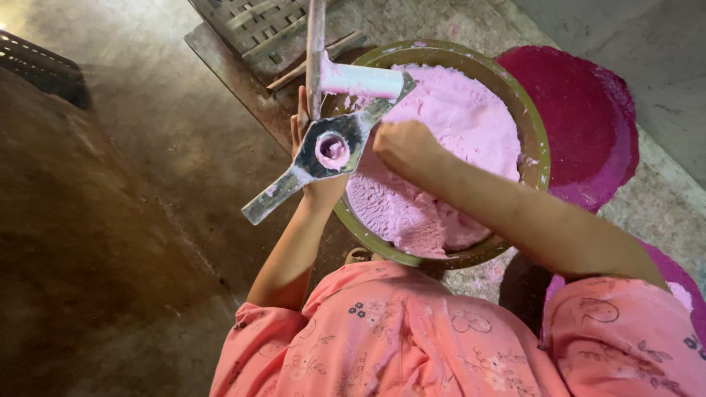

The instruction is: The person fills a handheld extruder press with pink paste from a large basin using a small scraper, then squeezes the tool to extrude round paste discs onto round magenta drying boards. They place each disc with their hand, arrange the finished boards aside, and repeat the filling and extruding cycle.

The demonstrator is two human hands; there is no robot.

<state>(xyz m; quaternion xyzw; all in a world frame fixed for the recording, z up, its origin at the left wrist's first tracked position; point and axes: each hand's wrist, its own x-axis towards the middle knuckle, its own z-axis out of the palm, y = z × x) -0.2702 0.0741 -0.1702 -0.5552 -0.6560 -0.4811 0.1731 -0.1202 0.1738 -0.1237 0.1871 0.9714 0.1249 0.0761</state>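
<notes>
Bowl (537, 147) on dusty concrete floor (132, 220)

A bare brown earthen floor (132, 220) fills the left side, warmly lit at the far left corner. A woven basket (257, 22) sits at the far edge, grey concrete (662, 44) lies to the right.

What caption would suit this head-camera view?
Left hand holds a metal press over a bowl of pink dough; right hand fills it.

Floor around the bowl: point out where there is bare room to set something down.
Bare floor lies left of the bowl, between it and the woven basket. Right of the bowl it is crowded: a magenta powder patch covers the ground. The bowl is full of pink dough; the left hand holds the metal press, the right hand beside it.
</notes>
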